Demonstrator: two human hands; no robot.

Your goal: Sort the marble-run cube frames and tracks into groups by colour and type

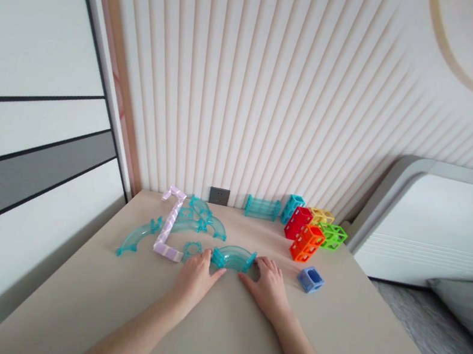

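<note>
Forearms [142,322] extend from the bottom of the frame, over the table [353,344]. The left hand [195,279] and right hand [270,288], each half closed, pinch the ends of a teal curve [235,256], lower centre. One blue block [310,280] sits lower right.

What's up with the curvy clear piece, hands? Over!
Left hand, right hand at opposite ends of curved teal piece, grip unclear. Nothing seen atop it. Teal ring beside left hand, blue block apart to the right.
</note>
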